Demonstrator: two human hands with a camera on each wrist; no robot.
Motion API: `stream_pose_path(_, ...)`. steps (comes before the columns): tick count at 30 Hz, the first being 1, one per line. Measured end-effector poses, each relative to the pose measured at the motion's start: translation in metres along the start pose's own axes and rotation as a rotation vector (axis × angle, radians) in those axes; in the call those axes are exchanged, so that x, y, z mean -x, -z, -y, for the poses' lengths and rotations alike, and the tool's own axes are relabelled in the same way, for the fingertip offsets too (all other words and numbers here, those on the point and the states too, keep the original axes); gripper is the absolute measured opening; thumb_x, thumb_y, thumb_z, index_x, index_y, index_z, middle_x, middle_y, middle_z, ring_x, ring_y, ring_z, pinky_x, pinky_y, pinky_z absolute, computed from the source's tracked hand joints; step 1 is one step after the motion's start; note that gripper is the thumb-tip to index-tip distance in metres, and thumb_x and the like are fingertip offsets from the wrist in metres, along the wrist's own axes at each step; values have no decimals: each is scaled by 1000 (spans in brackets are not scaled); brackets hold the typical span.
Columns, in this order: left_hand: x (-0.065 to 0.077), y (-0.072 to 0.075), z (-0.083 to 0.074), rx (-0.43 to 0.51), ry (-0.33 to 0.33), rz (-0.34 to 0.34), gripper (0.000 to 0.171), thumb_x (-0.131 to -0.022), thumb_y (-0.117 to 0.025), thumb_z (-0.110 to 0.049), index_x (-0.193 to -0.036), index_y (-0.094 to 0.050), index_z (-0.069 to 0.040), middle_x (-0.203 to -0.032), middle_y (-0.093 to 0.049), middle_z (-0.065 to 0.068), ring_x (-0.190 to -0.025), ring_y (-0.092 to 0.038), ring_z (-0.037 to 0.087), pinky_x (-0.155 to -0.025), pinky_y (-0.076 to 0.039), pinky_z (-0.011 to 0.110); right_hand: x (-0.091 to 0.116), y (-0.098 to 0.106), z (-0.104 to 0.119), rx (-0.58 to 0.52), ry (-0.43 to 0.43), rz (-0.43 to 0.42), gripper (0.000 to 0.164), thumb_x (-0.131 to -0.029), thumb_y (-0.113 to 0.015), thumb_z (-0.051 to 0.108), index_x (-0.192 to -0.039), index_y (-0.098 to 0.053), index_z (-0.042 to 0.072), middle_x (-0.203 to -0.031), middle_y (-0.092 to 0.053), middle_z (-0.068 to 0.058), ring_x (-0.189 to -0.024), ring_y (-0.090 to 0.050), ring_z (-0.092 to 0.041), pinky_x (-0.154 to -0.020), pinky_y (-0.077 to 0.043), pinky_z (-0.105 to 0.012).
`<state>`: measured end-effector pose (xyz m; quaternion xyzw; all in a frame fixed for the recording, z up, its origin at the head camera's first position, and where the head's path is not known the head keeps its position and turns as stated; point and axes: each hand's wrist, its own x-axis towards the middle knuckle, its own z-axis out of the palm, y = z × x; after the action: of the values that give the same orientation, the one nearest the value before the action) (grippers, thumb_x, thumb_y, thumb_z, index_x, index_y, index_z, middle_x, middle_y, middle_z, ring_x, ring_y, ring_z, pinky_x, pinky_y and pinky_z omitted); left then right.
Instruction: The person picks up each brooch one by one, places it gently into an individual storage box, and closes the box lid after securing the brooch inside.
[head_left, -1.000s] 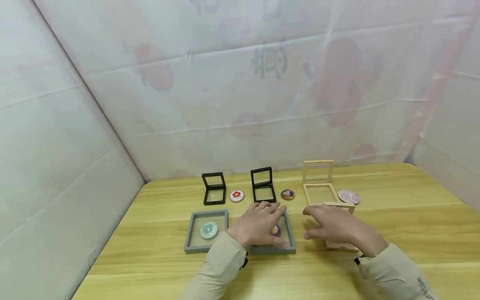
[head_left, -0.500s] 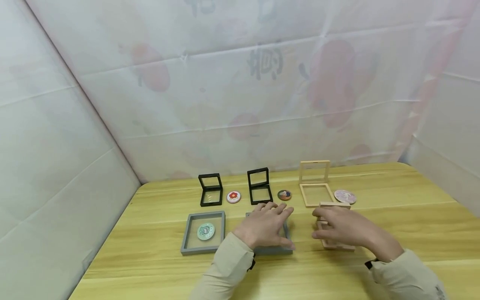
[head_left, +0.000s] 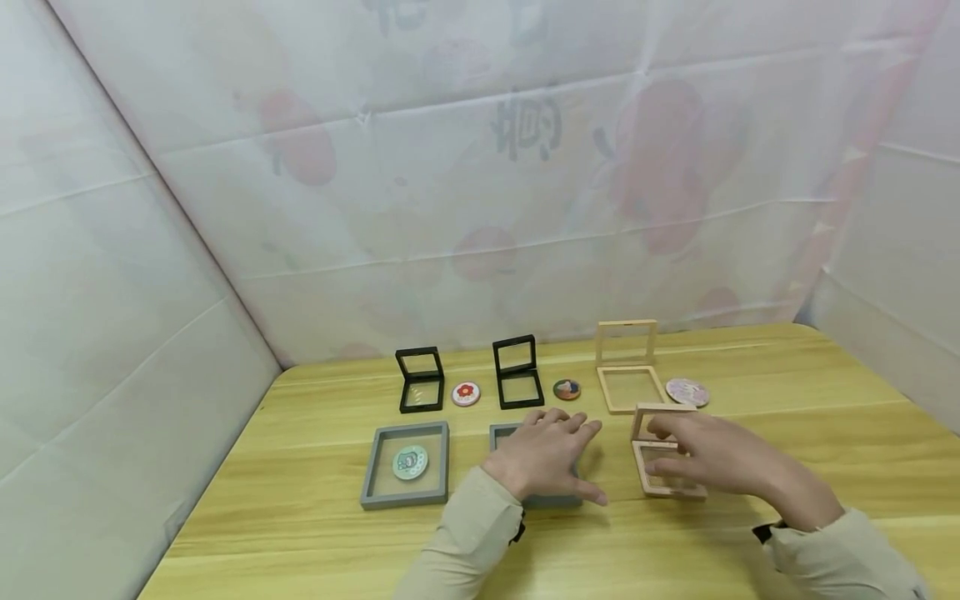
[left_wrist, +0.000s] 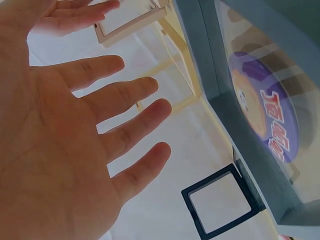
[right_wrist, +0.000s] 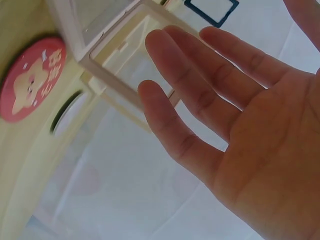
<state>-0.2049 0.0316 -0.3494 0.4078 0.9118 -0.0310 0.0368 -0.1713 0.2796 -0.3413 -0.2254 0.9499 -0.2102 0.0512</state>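
Note:
My left hand (head_left: 546, 457) hovers palm down with fingers spread over the right-hand grey frame (head_left: 501, 437), hiding much of it. In the left wrist view, a round purple badge (left_wrist: 272, 107) with red-and-white lettering lies inside that frame. My right hand (head_left: 716, 457) is over the pale pinkish display frame (head_left: 667, 493), whose lid stands raised on its hinge. Its fingers are loosely bent, with nothing held in them. The right wrist view shows a round red badge (right_wrist: 34, 80) with a star figure beside this frame; the right hand hides it in the head view.
Farther left, another grey frame (head_left: 403, 502) holds a mint-green badge (head_left: 410, 462). Along the back stand two opened black frames (head_left: 422, 408) (head_left: 521, 404) and a light wood frame (head_left: 630, 410). Beside them lie a flower badge (head_left: 466, 393), a dark badge (head_left: 567, 389) and a lilac badge (head_left: 687, 392).
Both hands have moved to the right, the left across the grey frame and the right over the pinkish frame, uncovering more of its left side. The frames and badges stay where they were.

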Motion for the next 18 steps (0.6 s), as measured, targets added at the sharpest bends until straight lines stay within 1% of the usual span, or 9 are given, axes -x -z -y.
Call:
stream_pose_path(1, -1, -1, 0, 4, 1, 3, 90, -85, -64, -72, -156, -41, -23, -157, -43, -4, -141, -41, 15, -117, -30, 39, 1, 1, -2, 0, -3, 1, 27, -91, -77, 31, -101, -65, 8, -113, -67, -20, -91, -68, -36, -72, -57, -52)
stream_pose_path(3, -2, -1, -1, 11, 4, 11, 89, -85, -64, -73, -156, -42, -24, -157, -43, -5, -141, -40, 15, -117, -30, 39, 3, 3, -5, 4, -6, 3, 28, -92, -76, 31, -103, -66, 7, -111, -68, -19, -90, -68, -34, -71, -57, -49)
stream_pose_path(5, -3, -2, -2, 18, 8, 20, 88, -85, -63, -73, -156, -42, -26, -157, -42, -6, -141, -40, 14, -117, -29, 38, 5, 5, -9, 8, -1, 1, 28, -92, -76, 30, -103, -67, 6, -109, -68, -17, -88, -67, -29, -69, -56, -44)
stream_pose_path(9, -6, -2, -3, 22, 6, 30, 85, -86, -62, -73, -155, -42, -27, -157, -42, -7, -141, -40, 13, -117, -30, 38, 7, 8, -15, -11, 7, 11, 28, -94, -75, 27, -105, -66, 3, -103, -69, -12, -77, -63, -11, -62, -52, -31)
stream_pose_path(12, -9, -2, -4, 33, 0, 28, 82, -88, -61, -72, -154, -44, -26, -156, -43, -7, -141, -40, 13, -117, -30, 39, 9, 10, -19, -66, -1, 30, 28, -96, -73, 25, -104, -64, 0, -95, -68, -5, -68, -58, -3, -57, -48, -26)
stream_pose_path(14, -10, -2, -5, 35, -5, 27, 81, -88, -60, -72, -154, -44, -27, -156, -43, -8, -141, -40, 13, -116, -31, 38, 11, 11, -21, -112, -9, 47, 28, -97, -71, 24, -104, -63, -2, -85, -66, 0, -62, -55, -3, -54, -47, -26)
stream_pose_path(17, -12, -2, -7, 37, -4, 34, 81, -89, -59, -72, -154, -44, -28, -157, -42, -9, -142, -38, 12, -117, -30, 37, 11, 12, -22, -169, -20, 69, 24, -98, -69, 23, -100, -61, 1, -68, -58, 7, -53, -50, -4, -49, -45, -25)
stream_pose_path(18, -13, -3, -7, 33, -5, 35, 81, -89, -58, -72, -155, -43, -28, -157, -41, -9, -142, -38, 12, -117, -30, 37, 11, 11, -22, -179, -23, 75, 22, -99, -69, 23, -99, -61, 2, -64, -55, 8, -52, -49, -3, -48, -44, -25)
